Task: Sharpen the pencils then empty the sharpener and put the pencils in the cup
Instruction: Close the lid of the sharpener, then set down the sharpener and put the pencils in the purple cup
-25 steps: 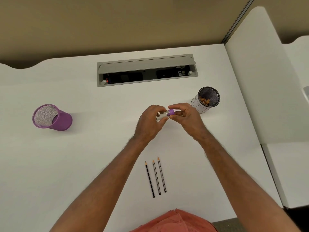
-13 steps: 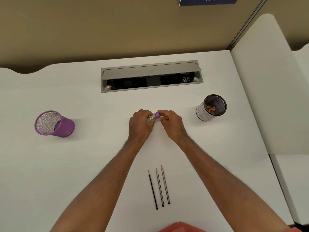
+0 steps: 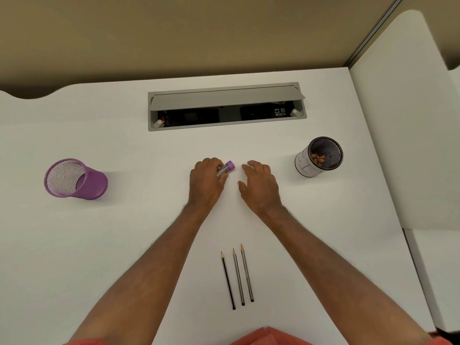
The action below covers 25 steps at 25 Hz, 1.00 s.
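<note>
step: sharpener emptied, judging by shavings in black mesh pot [image 3: 321,155] far right | left hand [image 3: 207,181] grips clear purple-capped sharpener [image 3: 226,168] at desk centre | right hand [image 3: 258,185] loose, holds nothing | three sharpened pencils [image 3: 237,276] lie near | next: move pencils to purple mesh cup [image 3: 74,179] far left

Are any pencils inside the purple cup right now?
No, the purple mesh cup looks empty, and all three pencils lie side by side on the white desk.

A white desk [image 3: 99,245] runs to a tan wall [image 3: 199,33]. A grey cable box [image 3: 225,95], flap raised, is sunk into the far middle of the desk. A white partition [image 3: 403,145] closes the right side, its metal post [image 3: 373,33] against the wall.
</note>
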Tool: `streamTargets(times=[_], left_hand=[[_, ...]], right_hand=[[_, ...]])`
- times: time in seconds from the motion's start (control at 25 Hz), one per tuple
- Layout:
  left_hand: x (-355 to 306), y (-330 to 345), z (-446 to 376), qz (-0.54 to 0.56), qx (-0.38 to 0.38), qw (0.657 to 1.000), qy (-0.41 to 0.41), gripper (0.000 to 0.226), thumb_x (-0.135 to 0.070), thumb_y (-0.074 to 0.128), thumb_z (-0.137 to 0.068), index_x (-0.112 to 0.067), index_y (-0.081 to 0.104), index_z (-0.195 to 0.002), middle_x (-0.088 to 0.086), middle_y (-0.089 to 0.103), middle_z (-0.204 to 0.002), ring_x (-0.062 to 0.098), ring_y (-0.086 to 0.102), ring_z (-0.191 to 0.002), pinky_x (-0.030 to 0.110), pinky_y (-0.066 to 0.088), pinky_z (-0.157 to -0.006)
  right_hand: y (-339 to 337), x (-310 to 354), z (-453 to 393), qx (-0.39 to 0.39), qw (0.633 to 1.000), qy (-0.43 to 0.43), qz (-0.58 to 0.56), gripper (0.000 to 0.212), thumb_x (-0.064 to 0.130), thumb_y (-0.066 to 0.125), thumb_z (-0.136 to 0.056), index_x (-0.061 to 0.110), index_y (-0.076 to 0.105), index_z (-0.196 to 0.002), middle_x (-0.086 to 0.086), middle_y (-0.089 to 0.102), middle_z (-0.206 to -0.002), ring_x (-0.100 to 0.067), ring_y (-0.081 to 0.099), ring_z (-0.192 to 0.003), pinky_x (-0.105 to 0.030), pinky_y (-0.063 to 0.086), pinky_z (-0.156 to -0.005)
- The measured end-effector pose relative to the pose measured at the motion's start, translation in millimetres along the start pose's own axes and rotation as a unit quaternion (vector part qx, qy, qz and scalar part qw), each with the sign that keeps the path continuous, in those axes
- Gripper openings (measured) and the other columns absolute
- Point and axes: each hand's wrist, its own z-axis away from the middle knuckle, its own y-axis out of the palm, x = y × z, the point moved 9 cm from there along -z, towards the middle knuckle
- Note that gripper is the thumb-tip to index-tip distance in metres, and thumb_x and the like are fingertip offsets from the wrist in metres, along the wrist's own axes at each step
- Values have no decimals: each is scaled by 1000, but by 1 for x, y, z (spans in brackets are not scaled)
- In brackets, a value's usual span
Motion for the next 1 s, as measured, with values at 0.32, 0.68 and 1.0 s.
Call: streamTargets(times=[0.32,0.68,1.0], left_hand=[[3,5,-1,-2,4,1000,-2,24,-27,74,-93,-14,66,-111,6,68,-107,25,57,-97,38,48,-85],[7,-7,11,-4,26,1000,-6,43,-34,77,-89,-16,61,-125,3,64,-121,27,55,-110,41,48,-92],[13,-36,67,-35,0,999,2,55,-43,72,-91,-16,56,-136,2,59,-139,29,55,-121,41,41,-99]], right_hand=[[3,-2,5,-3,1000,-14,20,59,35,58,-101,14,43,-153,-6,41,-160,-24,35,-146,-39,38,-113],[0,-3,16,12,999,-33,-21,63,30,58,-100,12,36,-156,-7,36,-163,-27,32,-148,-43,36,-117],[-14,-4,65,-31,999,-26,-32,63,30,57,-101,15,34,-158,-7,32,-165,-26,29,-151,-44,36,-117]])
